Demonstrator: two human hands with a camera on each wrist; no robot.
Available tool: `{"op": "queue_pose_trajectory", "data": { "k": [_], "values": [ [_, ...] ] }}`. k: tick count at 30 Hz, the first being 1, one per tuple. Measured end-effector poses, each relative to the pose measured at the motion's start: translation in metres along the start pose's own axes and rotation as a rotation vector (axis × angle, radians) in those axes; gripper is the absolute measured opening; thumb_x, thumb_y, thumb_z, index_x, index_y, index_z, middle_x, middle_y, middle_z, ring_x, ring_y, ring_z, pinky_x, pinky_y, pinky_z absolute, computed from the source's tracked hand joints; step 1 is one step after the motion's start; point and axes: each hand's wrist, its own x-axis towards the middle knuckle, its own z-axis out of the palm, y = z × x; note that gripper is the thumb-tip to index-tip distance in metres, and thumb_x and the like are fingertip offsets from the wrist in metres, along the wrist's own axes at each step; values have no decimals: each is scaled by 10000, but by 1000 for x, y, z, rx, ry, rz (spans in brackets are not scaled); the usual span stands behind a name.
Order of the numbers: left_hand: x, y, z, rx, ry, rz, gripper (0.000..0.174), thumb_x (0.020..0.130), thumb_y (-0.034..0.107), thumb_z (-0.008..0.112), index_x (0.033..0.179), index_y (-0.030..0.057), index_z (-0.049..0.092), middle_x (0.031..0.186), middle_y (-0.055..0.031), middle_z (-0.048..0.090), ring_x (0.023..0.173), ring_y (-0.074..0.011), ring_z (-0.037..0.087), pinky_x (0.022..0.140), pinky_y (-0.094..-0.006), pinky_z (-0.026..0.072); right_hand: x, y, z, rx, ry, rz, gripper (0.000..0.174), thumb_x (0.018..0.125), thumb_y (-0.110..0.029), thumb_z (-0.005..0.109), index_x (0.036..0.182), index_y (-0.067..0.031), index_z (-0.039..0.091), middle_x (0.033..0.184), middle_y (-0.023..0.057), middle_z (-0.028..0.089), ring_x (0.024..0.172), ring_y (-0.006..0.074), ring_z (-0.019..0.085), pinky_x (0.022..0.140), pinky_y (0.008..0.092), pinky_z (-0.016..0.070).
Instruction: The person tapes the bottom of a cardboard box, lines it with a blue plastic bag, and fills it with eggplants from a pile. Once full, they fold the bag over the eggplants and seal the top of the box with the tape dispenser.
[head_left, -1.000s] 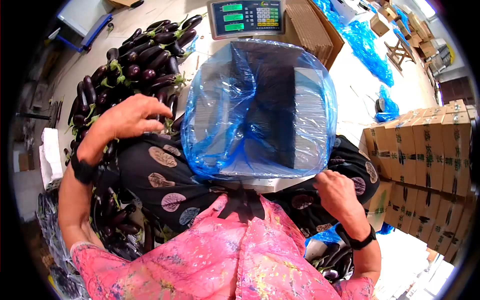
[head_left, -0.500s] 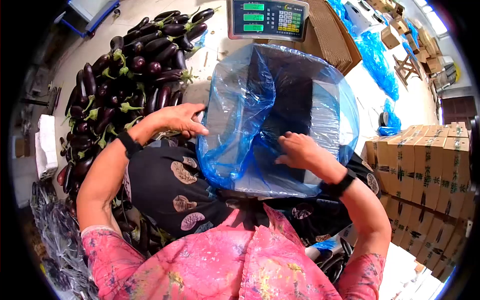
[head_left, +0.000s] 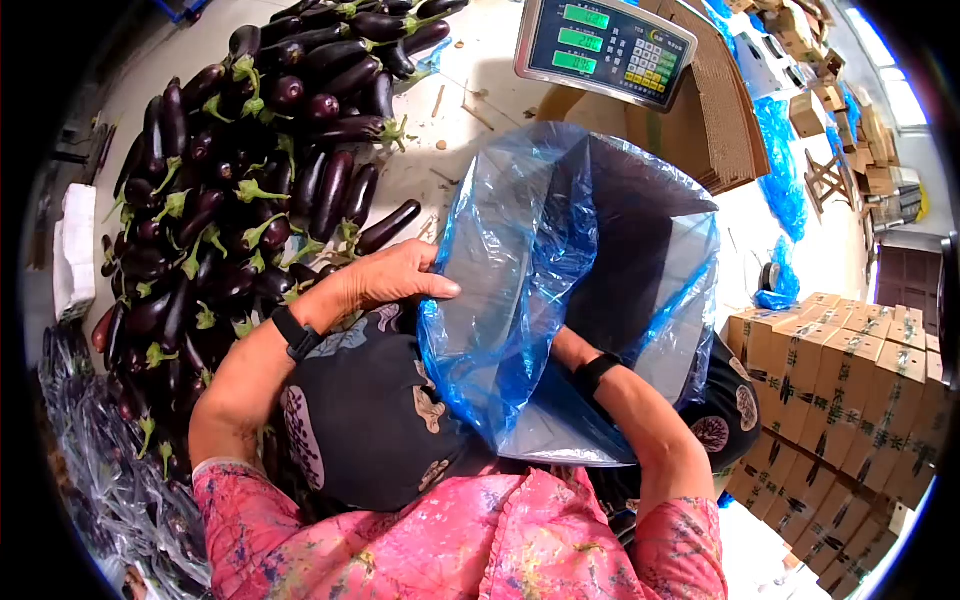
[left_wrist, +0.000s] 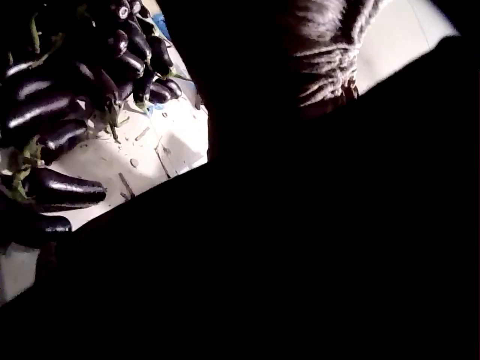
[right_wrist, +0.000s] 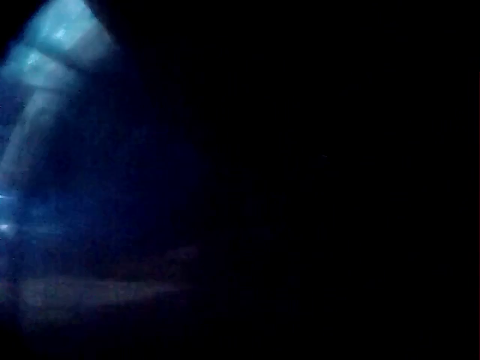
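Roughly straight ahead of the person, over the lap, sits a loose translucent blue plastic bag (head_left: 455,375) with a wide, gaping mouth, lining what looks like a pale-walled box (head_left: 490,265). Its rim makes a rounded outline too slack to give a clear long axis. The left hand (head_left: 400,275) is at the bag's 9 o'clock, its thumb lapped over the edge and its fingers at the outer side, pinching the rim; the bag lies at 3 o'clock from those fingers. The right hand (head_left: 572,347) comes in from 5 o'clock and reaches down inside, nearer the middle than the left; film hides its fingers, so I cannot tell how they are set, and the right wrist view is too dark to help. Shadow fills the bag, and no contents can be made out.

Just beyond the left hand, towards 12 o'clock, a slim glossy purple eggplant (head_left: 388,228) lies along an 8-to-2 line, beside a broad heap of dark eggplants (head_left: 210,225) at 10 o'clock.

Further off, a grey digital scale (head_left: 605,50) is at 12, brown flat cardboard sheets (head_left: 715,110) at 1, and stacked printed brown cartons (head_left: 810,390) at 4, contents unseen.
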Motion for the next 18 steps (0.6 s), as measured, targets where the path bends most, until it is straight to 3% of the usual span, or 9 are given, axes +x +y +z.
{"op": "queue_pose_trajectory", "data": {
  "k": [3, 4, 7, 8, 11, 13, 15, 17, 18],
  "values": [
    [-2, -1, 2, -170, -38, 134, 340, 879, 173, 700, 1137, -42, 640, 997, -29, 679, 879, -78, 599, 784, -247, 494, -1, -5, 7, 32, 26, -31, 308, 793, -212, 712, 1044, -37, 674, 1027, 171, 669, 940, 331, 669, 786, 420, 558],
    [-4, 0, -3, -37, -47, 79, 350, 876, 177, 699, 1138, -46, 635, 997, -29, 674, 882, -85, 596, 786, -253, 489, -3, -5, 7, 45, 46, -42, 301, 797, -205, 707, 1046, -40, 674, 1023, 170, 666, 938, 332, 667, 786, 420, 557],
    [-5, -5, 1, -137, -52, 122, 391, 873, 195, 697, 1170, -46, 617, 1025, -23, 658, 900, -88, 584, 796, -261, 483, -34, -2, 1, 109, 152, -156, 281, 807, -184, 692, 1053, -50, 673, 1012, 167, 660, 933, 334, 662, 785, 422, 555],
    [-6, -5, -2, -93, -75, 107, 429, 898, 194, 673, 1243, -50, 602, 1132, -63, 668, 1006, -133, 602, 909, -301, 487, -57, -1, -10, 108, 203, -203, 275, 810, -177, 687, 1055, -54, 673, 1009, 166, 658, 931, 335, 660, 785, 422, 555],
    [-5, -4, -3, -85, -81, 152, 475, 896, 170, 674, 1298, -55, 558, 1192, -88, 655, 1061, -156, 601, 967, -325, 477, -139, -28, -100, -274, -7, 58, 298, 832, -187, 693, 1099, -61, 653, 995, 158, 640, 929, 352, 647, 783, 426, 553],
    [-6, -2, -2, -111, -76, 153, 470, 902, 166, 671, 1300, -55, 555, 1194, -90, 656, 1056, -160, 611, 959, -319, 490, -188, -20, -129, -78, 320, 212, 343, 834, -211, 731, 1106, -50, 598, 975, 145, 597, 930, 331, 615, 864, 405, 520],
    [-7, -2, -1, -127, -70, 139, 457, 905, 169, 670, 1290, -53, 563, 1183, -88, 661, 1045, -157, 618, 946, -311, 500, -221, 0, -139, -100, 429, 362, 410, 857, -243, 716, 1175, -38, 560, 1089, 199, 583, 979, 370, 597, 883, 423, 510],
    [2, -12, -4, -86, -91, 132, 407, 905, 180, 676, 1235, -45, 594, 1113, -58, 672, 955, -116, 617, 849, -272, 512, -229, 29, -115, -280, 606, 465, 558, 832, -281, 752, 1276, -35, 521, 1234, 248, 531, 1106, 371, 558, 932, 435, 485],
    [14, -25, -7, -44, -105, 131, 391, 905, 185, 678, 1215, -42, 603, 1083, -47, 675, 928, -106, 613, 822, -263, 509, -229, 39, -108, -22, 536, 496, 708, 889, -361, 699, 1388, 35, 391, 1339, 311, 470, 1178, 446, 514, 1024, 448, 432]
  ]
}}
